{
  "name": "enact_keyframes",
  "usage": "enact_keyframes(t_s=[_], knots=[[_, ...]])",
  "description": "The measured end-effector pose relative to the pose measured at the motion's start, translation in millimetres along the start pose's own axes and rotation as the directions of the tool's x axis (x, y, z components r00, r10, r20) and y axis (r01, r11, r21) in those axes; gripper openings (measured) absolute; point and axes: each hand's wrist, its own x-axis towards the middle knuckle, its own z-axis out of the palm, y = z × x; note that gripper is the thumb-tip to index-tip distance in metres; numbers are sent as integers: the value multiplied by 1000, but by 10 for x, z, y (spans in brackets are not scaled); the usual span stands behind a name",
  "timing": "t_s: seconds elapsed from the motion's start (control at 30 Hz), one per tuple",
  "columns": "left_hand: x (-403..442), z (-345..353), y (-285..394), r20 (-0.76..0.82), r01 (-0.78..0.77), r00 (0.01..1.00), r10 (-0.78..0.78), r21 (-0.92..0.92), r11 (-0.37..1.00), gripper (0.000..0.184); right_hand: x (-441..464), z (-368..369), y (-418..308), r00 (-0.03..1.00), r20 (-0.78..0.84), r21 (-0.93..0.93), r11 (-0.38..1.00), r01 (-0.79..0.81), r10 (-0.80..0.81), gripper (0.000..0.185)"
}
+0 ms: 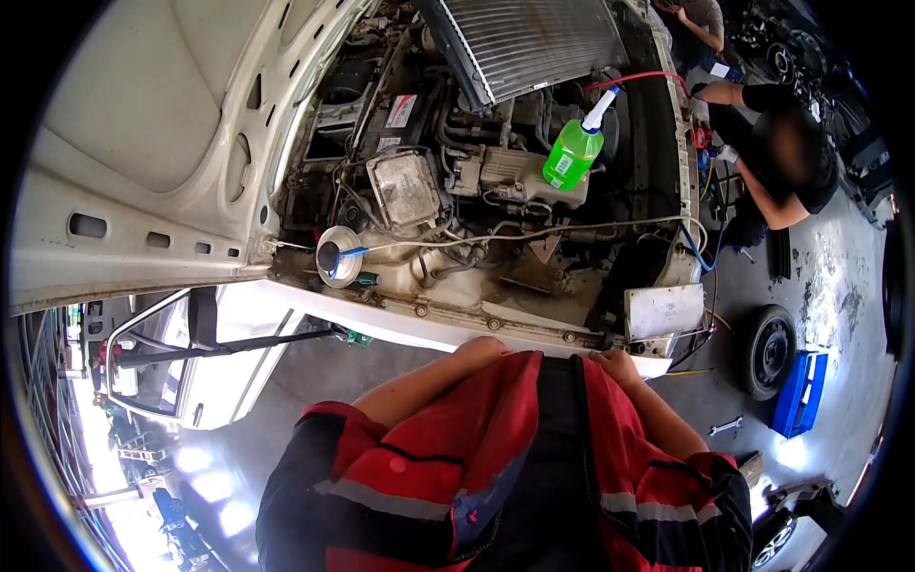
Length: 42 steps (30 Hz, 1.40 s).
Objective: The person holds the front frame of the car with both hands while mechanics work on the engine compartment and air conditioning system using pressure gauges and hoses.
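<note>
My left hand [481,353] is curled at the fender [381,326] edge, beside the front of my red jacket [477,419]. On the other side of the jacket opening, my right hand [618,367] is closed at the same edge, below a pale metal box-like part [664,312]. What either hand grips is hidden. In front of both hands lies the open engine bay with the engine [519,172]. A green spray bottle [575,153] with a white nozzle stands on the engine. A blue-handled brush [351,252] lies across a round pale cup [340,272] at the left.
The raised hood [124,143] stands at the left. A radiator [534,43] leans over the bay's far side. A co-worker [786,153] crouches at the right, with another person [701,24] behind. On the floor are a wheel [767,351], a blue crate [801,393] and a wrench [726,425].
</note>
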Motion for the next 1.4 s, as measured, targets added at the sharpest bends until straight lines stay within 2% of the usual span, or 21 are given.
enact_keyframes(t_s=[0.4, 1.0, 1.2, 1.4], knots=[[6, 39, -50, -44, -77, 996, 76, -20, 997, 49, -16, -7, -22, 1000, -14, 0, 1000, 3, -3, 46], [19, 40, -50, -20, 12, 1000, -13, -27, 1000, 55, -4, 0, -5, 1000, -2, -8, 1000, -11, 11, 46], [7, 39, -41, -37, -52, 998, 51, -30, 998, 53, 3, 13, 29, 1000, 6, 28, 999, -25, 25, 46], [22, 27, -47, 14, 17, 1000, -17, -21, 1000, 56, -12, 3, 0, 1000, -6, 8, 1000, -19, 19, 46]])
